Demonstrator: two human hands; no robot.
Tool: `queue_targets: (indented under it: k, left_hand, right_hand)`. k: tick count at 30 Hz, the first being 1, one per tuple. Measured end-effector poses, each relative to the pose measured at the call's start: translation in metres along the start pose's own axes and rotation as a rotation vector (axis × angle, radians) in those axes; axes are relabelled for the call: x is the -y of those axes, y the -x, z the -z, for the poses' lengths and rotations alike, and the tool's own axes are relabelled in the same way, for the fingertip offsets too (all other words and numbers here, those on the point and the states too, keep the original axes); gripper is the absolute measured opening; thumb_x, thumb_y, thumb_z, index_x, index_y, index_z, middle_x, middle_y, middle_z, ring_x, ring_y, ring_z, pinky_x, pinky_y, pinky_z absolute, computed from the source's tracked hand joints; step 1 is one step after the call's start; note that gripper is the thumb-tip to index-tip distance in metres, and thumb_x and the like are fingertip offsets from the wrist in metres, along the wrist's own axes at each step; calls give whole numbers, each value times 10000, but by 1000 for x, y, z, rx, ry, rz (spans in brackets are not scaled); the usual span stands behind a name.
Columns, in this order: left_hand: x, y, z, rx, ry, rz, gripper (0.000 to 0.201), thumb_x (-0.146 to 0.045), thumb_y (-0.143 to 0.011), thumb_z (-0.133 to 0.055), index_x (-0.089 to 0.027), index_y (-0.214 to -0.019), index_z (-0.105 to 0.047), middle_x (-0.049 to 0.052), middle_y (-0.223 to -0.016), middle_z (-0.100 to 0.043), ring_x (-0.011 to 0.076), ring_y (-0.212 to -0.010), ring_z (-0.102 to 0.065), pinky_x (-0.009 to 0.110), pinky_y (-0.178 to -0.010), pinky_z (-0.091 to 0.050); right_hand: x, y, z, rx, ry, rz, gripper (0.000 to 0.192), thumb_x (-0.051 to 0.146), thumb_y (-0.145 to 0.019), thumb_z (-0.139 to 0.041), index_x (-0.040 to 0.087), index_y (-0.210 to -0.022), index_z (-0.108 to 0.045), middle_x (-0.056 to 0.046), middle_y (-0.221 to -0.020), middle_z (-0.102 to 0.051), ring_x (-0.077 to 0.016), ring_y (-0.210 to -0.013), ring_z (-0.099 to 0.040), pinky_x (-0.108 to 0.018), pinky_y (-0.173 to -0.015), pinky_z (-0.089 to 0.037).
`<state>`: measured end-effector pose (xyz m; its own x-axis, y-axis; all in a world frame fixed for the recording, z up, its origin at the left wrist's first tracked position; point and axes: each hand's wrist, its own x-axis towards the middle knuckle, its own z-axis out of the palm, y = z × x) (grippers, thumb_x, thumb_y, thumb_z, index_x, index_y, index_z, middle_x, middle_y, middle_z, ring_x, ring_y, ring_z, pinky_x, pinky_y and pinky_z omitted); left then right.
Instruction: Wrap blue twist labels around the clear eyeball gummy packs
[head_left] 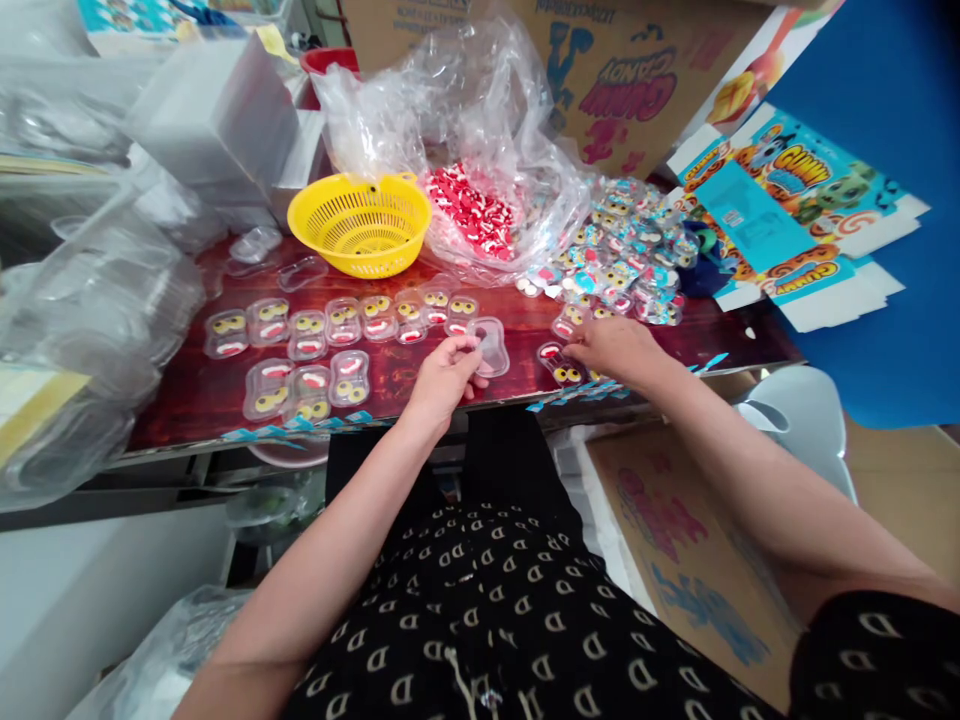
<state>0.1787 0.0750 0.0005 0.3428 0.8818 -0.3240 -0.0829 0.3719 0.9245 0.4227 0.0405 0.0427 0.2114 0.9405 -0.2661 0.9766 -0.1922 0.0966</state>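
Note:
My left hand [450, 375] pinches an unfilled clear plastic shell [493, 347], shaped with a narrowed waist, above the table's front part. To its right, my right hand [619, 348] has its fingers closed at the edge of a clear shell [561, 364] holding a red-and-white lips candy and yellow eye candies. Its fingertips are partly hidden. Just behind that hand lies another filled shell [568, 320]. Left of my hands, filled shells stand in two rows, a longer back row [343, 322] and a shorter front row [308, 394].
Behind are a yellow basket [360, 225], a clear bag of red-and-white candies [480, 215] and a heap of wrapped candies [634, 245]. Stacked clear shells [90, 330] stand left. A flattened printed box [795, 205] lies right, beside a blue surface [885, 330]. Blue scraps [292, 428] line the front edge.

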Motion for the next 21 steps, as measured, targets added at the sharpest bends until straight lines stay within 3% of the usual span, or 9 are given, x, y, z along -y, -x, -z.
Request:
queue_targets:
  k: [4,8,13,18,21]
  left_hand:
    - [4,3,5,-11,18,-1,177,-184,-835,-669,-174,-1000,-606,-29,-674,-677,88,-516,-618,175,-431,-358]
    - [3,6,6,-11,72,-3,82,-170,-848,-662,-169,-913,-611,-27,-659,-653,91,-545,-635,175,-464,-398]
    - [1,9,5,12,163,13,78,-140,-852,-666,-140,-930,-660,-15,-695,-661,92,-563,-639,196,-521,-471]
    - [3,6,7,-74,54,9,302,-159,-890,-652,-114,-1186,-689,-22,-625,-649,78,-502,-576,187,-503,-438]
    - [4,5,9,-115,-23,-31,407,-160,-891,-649,-119,-1295,-664,-22,-659,-648,76,-513,-570,180,-474,-417]
  right_hand:
    - [18,-5,-7,31,85,-28,385,381,-978,-509,151,-1098,-793,-198,-1125,-765,-324,-1098,-703,-403,-904,-527]
    - [29,-15,-6,-2,-53,-35,322,333,-916,-549,156,-1015,-799,-167,-1033,-787,-304,-1023,-727,-357,-857,-528]
    - [44,-27,-3,-74,-429,-14,262,338,-849,-594,162,-812,-783,-75,-804,-780,-233,-805,-728,-270,-682,-498]
    - [68,-26,-6,114,-981,-17,139,199,-791,-608,172,-669,-667,-49,-712,-754,-131,-552,-626,-202,-450,-401]
    - [82,-20,-8,119,-1208,-30,148,161,-777,-647,181,-640,-597,-32,-649,-716,-101,-488,-581,-181,-396,-361]
